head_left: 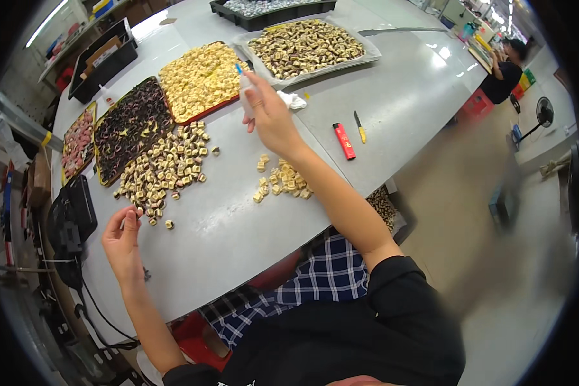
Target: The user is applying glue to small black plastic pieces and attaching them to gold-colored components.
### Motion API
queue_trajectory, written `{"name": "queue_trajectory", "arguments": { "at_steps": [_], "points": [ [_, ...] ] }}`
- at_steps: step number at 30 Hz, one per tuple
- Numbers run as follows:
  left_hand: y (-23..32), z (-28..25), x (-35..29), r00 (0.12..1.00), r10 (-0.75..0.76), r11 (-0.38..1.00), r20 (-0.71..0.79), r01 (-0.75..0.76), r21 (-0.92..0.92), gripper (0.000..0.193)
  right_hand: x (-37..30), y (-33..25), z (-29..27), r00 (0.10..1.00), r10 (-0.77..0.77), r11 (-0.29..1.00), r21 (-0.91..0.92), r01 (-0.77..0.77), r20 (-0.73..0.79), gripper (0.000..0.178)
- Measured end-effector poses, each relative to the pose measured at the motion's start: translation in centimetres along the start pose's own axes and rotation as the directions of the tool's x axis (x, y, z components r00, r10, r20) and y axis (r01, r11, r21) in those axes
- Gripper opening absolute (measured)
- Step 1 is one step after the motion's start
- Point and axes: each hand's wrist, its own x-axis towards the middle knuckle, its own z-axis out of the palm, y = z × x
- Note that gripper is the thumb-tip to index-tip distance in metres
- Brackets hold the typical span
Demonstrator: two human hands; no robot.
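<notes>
My left hand [123, 239] is closed in a pinch at the near-left edge of a heap of small cream-and-dark cubes [167, 161]. Between thumb and fingertips is one small cube [139, 211], partly hidden. One loose cube [169, 224] lies just right of that hand. Raised over the table, my right hand [273, 119] wraps round a whitish squeeze bottle [246, 96] with a blue tip, which points up and away. Beneath my right forearm sits a smaller pile of plain cream cubes [289, 180]. A crumpled white tissue [293, 100] lies beside the right hand.
Behind the heap stand trays of yellow pieces [202, 77], dark pieces [132, 128] and pink pieces [78, 141]. A paper-lined tray [372, 53] holds more cubes. A red lighter [343, 141] and small knife [360, 128] lie right. A black bag [71, 215] is at the left edge.
</notes>
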Motion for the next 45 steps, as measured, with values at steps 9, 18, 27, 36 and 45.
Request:
{"name": "queue_trajectory", "arguments": {
  "at_steps": [9,18,27,36,45],
  "points": [
    [-2.2,5.1,0.1,0.903,-0.192,0.833,0.383,0.357,-0.422,0.031,-0.3,-0.5,1.7,0.958,0.185,0.866,0.425,-0.265,0.221,0.031],
    [-3.0,7.3,-2.2,0.776,-0.24,0.736,0.583,0.537,-0.412,0.045,-1.8,-1.7,2.0,0.897,0.207,0.633,0.645,-0.428,0.392,0.031],
    [-2.2,7.6,-2.4,0.827,-0.223,0.88,0.516,0.398,-0.258,0.04,-2.9,-1.4,3.3,0.817,0.142,0.764,0.463,-0.45,0.559,0.035],
    [-2.4,7.7,-1.8,0.879,-0.22,0.883,0.422,0.364,-0.296,0.036,-3.2,-1.3,3.8,0.847,0.105,0.868,0.368,-0.334,0.521,0.034],
    [-2.7,7.0,-2.1,0.856,-0.152,0.789,0.495,0.406,-0.461,0.039,-3.7,-2.0,3.9,0.866,0.138,0.877,0.346,-0.332,0.481,0.036]
  ]
}}
